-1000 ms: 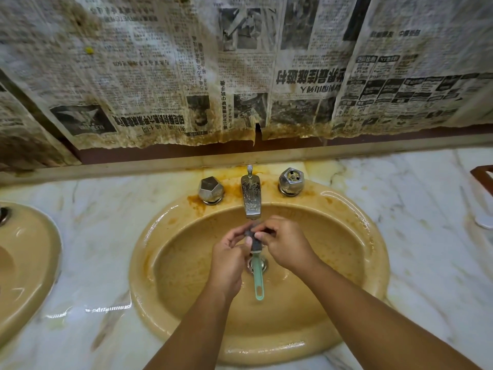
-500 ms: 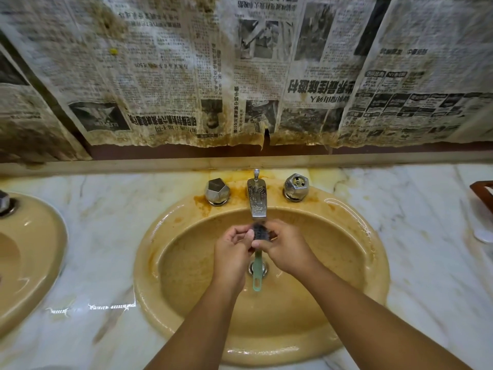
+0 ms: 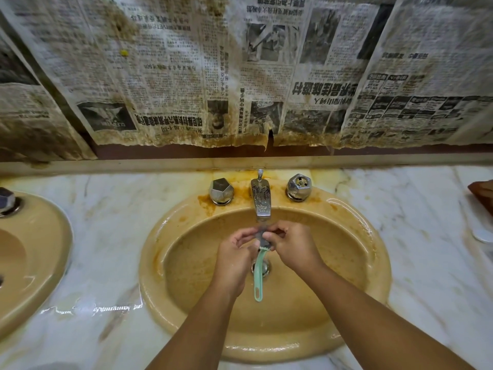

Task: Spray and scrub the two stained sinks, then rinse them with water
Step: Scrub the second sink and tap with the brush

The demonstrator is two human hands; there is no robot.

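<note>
A tan oval sink (image 3: 354,311) with rusty stains fills the middle of the view. Over its basin both my hands hold a scrub brush (image 3: 258,276) with a green handle and dark bristle head, right under the metal faucet spout (image 3: 262,198). My left hand (image 3: 234,259) curls its fingers at the bristle head from the left. My right hand (image 3: 292,248) pinches the head from the right. The handle hangs down over the drain (image 3: 266,267). A second tan sink (image 3: 34,263) shows at the left edge.
Two metal tap knobs (image 3: 221,190) (image 3: 298,186) flank the faucet. Wet white marble counter (image 3: 112,236) surrounds both sinks. Stained newspaper (image 3: 240,76) covers the wall behind. A brown object (image 3: 482,192) and a small white item (image 3: 482,235) lie at the right edge.
The view has tilted down and the sink sits lower in frame. Both hands and the brush have moved closer to the spout, and the fingers keep working on the bristle head.
</note>
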